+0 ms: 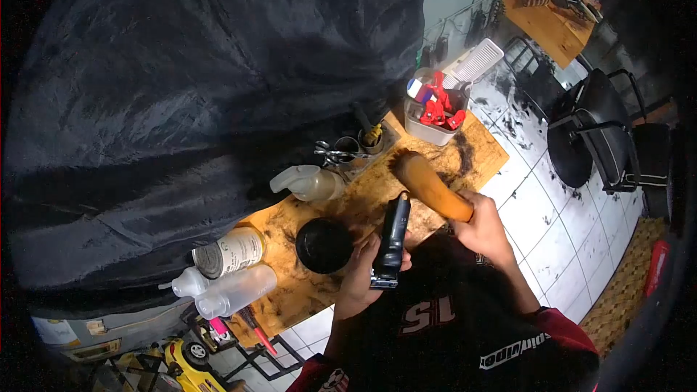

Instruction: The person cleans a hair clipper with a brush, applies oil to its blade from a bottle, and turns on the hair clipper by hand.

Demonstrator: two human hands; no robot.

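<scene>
My left hand (357, 281) is wrapped round a black hair clipper (394, 236), its blade end towards my body. In my right hand (485, 229) is an orange-brown brush handle, part of a duster brush (432, 189) whose dark bristles point away over the wooden table (483, 154). The brush and the clipper are close together over the front of the table. Beside my left hand stands a round black container (324, 245). Farther back are a spray bottle (308, 183) and a pair of scissors (334, 152). Dark hair clippings lie scattered on the tabletop.
A grey tub (434, 133) with red attachments and a white comb (475, 62) stands at the far end. Left are a labelled can (231, 252) and a clear bottle (236, 292). Black cloth (203, 87) hangs behind. A black chair (602, 120) stands on the hair-strewn tiles.
</scene>
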